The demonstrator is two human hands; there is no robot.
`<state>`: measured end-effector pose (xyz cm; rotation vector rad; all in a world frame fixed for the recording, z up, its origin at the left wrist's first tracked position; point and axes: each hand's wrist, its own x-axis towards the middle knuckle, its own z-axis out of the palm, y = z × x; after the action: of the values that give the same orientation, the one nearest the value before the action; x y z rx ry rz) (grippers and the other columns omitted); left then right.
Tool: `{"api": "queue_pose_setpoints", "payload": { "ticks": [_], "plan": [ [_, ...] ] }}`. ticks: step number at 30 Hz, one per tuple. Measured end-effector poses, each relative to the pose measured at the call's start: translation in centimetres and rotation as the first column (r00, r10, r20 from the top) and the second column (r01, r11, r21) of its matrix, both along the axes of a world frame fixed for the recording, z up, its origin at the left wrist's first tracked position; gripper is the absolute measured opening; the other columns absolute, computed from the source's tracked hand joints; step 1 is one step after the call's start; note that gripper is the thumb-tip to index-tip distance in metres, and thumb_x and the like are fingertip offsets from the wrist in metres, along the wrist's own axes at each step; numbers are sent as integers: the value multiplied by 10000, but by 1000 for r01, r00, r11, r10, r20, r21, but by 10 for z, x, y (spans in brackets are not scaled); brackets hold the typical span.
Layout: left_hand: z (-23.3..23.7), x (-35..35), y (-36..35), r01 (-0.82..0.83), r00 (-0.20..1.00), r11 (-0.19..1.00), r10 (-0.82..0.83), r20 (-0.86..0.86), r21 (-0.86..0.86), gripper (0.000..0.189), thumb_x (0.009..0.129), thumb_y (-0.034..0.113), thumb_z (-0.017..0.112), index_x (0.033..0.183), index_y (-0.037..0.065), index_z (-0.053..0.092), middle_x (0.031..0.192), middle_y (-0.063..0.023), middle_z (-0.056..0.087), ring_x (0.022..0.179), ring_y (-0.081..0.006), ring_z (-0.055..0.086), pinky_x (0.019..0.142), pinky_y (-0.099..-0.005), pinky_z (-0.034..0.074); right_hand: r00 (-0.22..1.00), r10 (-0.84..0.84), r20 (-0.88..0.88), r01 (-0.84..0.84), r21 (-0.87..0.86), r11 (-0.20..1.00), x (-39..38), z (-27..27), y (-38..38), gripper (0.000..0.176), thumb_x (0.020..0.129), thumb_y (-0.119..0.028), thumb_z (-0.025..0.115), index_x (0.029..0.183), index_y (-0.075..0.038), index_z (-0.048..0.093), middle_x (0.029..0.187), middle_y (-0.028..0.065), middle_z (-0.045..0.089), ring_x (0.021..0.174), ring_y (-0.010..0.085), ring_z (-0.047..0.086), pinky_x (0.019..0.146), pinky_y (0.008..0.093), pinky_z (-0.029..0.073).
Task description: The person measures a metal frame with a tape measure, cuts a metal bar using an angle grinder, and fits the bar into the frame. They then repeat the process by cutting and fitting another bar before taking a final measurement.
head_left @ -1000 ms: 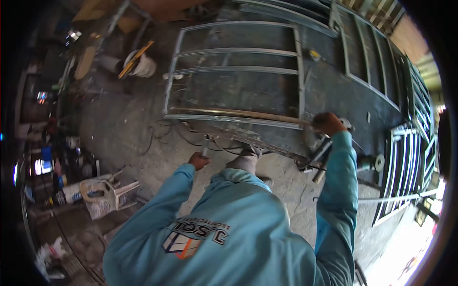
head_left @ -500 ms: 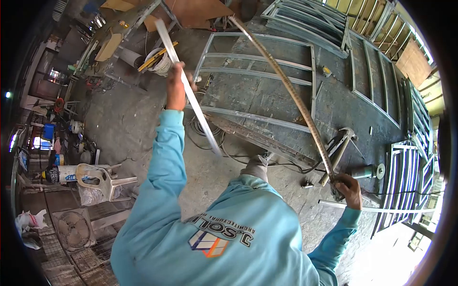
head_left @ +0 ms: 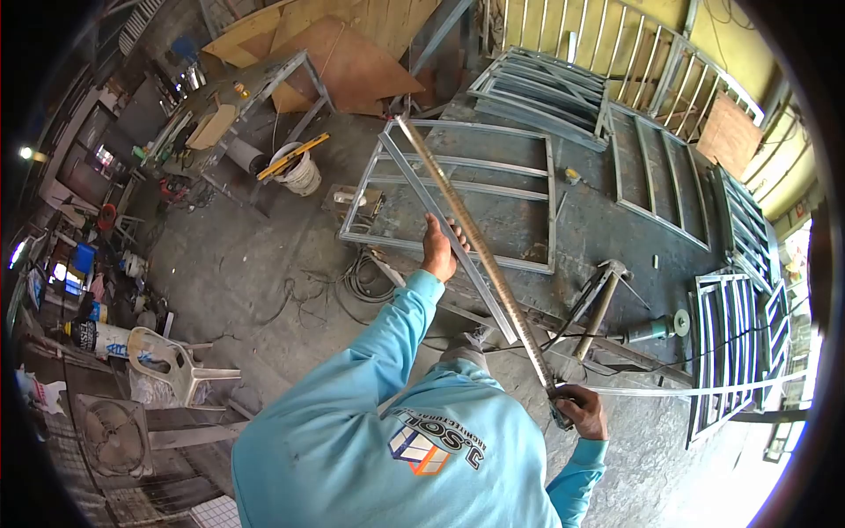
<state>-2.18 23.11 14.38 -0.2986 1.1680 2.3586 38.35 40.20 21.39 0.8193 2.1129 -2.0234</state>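
Observation:
My left hand (head_left: 443,248) is wrapped round a straight grey metal bar (head_left: 407,172), which slants from upper left to lower right. Beside it, a long extended tape measure blade (head_left: 470,231) runs nearly parallel, its far end close to the bar's upper end. The tape's near end is at my right hand (head_left: 582,411), whose fingers are closed on the dark tape case (head_left: 560,414). Behind both lies a welded metal frame (head_left: 550,202) with crossbars, on a dark worktable (head_left: 519,231).
A hammer (head_left: 602,308) and an angle grinder (head_left: 656,327) lie right of the frame. Stacked metal frames (head_left: 546,97) stand farther back. On the floor are a white bucket (head_left: 302,177), coiled cable (head_left: 366,278) and a plastic chair (head_left: 180,365) at left.
My left hand has moved right and down with the bar, bringing it close beside the tape blade. My right hand has shifted left and down with the tape. The camera view has shifted.

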Motion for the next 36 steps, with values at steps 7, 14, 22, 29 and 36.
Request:
{"api": "queue_pose_setpoints", "payload": {
  "ticks": [7,14,22,29,36],
  "plan": [
    [5,33,34,-8,998,1000,7,-68,-15,596,964,644,313,1000,86,521,838,-69,545,739,-218,552,712,-383,496,999,-17,45,14,51,999,23,-5,-6,283,782,-206,708,973,2,704,776,51,670,684,99,577,629,260,477],
    [2,51,32,103,989,995,-100,-107,19,603,940,675,328,988,99,500,820,-67,524,725,-220,550,679,-409,502,998,-58,22,56,62,996,42,-16,-16,281,783,-183,714,988,8,703,765,46,662,665,101,582,605,265,480],
    [-4,65,29,92,994,994,-95,-50,-61,567,953,653,331,961,111,496,777,-46,519,695,-211,542,656,-396,497,999,-49,17,47,98,994,45,-23,-26,260,785,-191,686,964,-3,708,792,57,675,696,104,585,634,275,487],
    [12,50,33,154,988,988,-154,26,8,539,969,631,327,930,115,479,772,-44,508,680,-214,527,641,-415,485,996,-80,49,80,5,997,42,-16,-28,251,812,-188,682,981,-3,694,776,26,645,704,95,558,606,259,462],
    [7,21,56,217,976,976,-216,21,-8,479,987,563,385,964,101,506,795,-54,527,725,-225,545,688,-424,488,987,-126,98,132,-61,989,15,-41,-26,495,823,-146,707,1275,-22,549,862,36,640,693,100,570,608,286,489]
  ]
}}
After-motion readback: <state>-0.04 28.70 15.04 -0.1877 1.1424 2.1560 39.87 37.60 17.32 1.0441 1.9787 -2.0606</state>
